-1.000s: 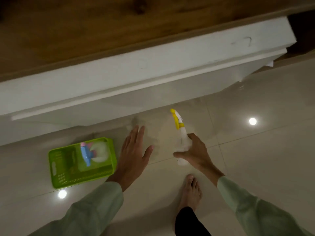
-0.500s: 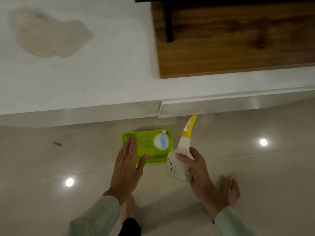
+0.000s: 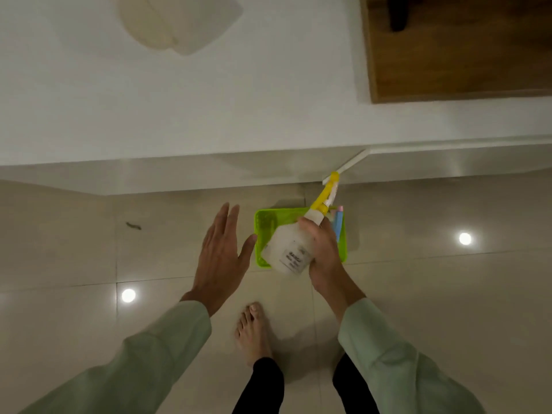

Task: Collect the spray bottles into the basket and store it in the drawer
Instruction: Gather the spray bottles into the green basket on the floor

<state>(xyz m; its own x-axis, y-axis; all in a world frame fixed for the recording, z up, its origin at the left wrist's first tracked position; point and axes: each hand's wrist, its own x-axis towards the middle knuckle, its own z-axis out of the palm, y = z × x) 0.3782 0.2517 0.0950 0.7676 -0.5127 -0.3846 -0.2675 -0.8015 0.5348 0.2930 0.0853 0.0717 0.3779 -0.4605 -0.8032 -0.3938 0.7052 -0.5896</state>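
two spray bottles show. one, the white bottle point(image 3: 291, 249) with a yellow nozzle, is gripped in the right hand point(image 3: 324, 253), fingers wrapped round its neck and side, tilted with the nozzle pointing up and away toward the cabinet. it hangs over the basket point(image 3: 264, 227), covering most of it. the other, the blue bottle point(image 3: 338, 224), lies in the basket along its right side, with a pink tip at the far end; only a strip of it shows past the right hand.

one basket, green, sits on the tiled floor point(image 3: 418, 294) just in front of the white cabinet point(image 3: 209, 115). a drawer front point(image 3: 345, 167) stands slightly ajar just above the yellow nozzle.

the left hand point(image 3: 222, 258) is empty, flat and spread, palm down, just left of the basket; whether its thumb touches the rim i cannot tell.

both arms wear pale green sleeves point(image 3: 385, 363). one bare foot point(image 3: 252, 333) stands between the arms; the other is hidden under the right arm. two light spots point(image 3: 128, 295) reflect on the floor, one on each side. a small dark speck point(image 3: 133, 225) lies on the tiles at left. on the cabinet top sits a pale blurred shape point(image 3: 179, 22), cut off at the top edge, and a wood panel point(image 3: 460, 55) at the right. the label on the white bottle is too blurred to read.
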